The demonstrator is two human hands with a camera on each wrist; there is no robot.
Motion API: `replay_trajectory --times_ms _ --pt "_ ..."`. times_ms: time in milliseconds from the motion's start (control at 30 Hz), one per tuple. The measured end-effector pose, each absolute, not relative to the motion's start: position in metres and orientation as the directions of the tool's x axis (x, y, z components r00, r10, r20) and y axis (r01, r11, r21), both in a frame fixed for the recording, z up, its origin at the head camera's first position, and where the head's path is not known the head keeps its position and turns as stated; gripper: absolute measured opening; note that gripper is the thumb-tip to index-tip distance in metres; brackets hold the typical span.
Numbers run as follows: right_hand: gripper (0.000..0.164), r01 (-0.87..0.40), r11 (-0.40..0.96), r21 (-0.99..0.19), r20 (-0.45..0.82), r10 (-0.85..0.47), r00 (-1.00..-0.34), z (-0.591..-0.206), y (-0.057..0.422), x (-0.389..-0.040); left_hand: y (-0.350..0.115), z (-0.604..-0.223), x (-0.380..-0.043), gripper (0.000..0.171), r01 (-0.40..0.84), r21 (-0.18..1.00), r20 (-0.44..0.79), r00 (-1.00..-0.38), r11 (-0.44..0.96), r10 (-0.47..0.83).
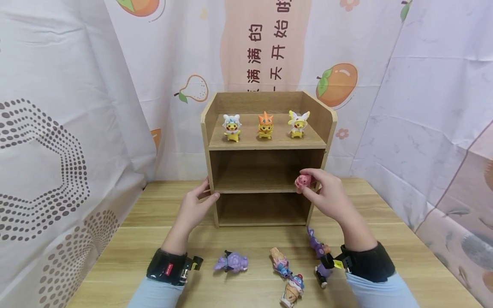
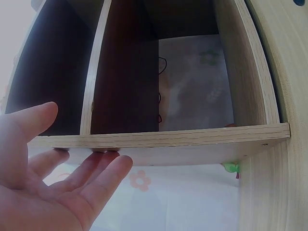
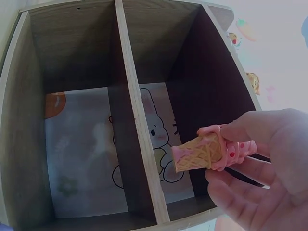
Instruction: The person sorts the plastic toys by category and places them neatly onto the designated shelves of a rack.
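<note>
My right hand (image 1: 327,192) pinches a pink ice-cream-cone figurine (image 3: 207,149) between thumb and fingers, at the right front of the middle compartment. The figurine has a waffle-patterned cone and a pink top with red spots. My left hand (image 1: 197,205) is at the left side of the small wooden shelf (image 1: 262,191). Its fairly straight fingers (image 2: 103,180) rest along the outside of the side panel, with the thumb in front of the edge. Three yellow figurines in costume hoods, blue (image 1: 232,127), orange (image 1: 265,125) and white (image 1: 298,124), stand on the top board.
On the table (image 1: 161,239) in front lie a purple figurine (image 1: 233,262), two ice-cream-cone figurines, one (image 1: 280,261) behind the other (image 1: 292,290), and more purple figurines (image 1: 322,271) near the right wrist. A printed curtain (image 1: 181,51) hangs behind the shelf.
</note>
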State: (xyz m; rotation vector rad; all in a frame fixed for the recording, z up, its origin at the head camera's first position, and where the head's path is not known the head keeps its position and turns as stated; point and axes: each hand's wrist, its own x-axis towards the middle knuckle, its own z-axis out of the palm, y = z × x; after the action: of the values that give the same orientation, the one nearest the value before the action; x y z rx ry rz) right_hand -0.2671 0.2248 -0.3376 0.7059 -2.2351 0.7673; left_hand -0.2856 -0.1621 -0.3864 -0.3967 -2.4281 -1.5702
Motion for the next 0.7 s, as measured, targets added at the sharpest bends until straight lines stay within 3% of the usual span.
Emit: replay_trajectory --times_ms 700 --pt "0.034 -0.494 0.788 -0.367 0.527 -0.261 -0.809 -0.320 0.211 -0.299 -0.163 -0.388 -0.287 0.067 0.360 0.849 0.347 -0.932 0.387 0.107"
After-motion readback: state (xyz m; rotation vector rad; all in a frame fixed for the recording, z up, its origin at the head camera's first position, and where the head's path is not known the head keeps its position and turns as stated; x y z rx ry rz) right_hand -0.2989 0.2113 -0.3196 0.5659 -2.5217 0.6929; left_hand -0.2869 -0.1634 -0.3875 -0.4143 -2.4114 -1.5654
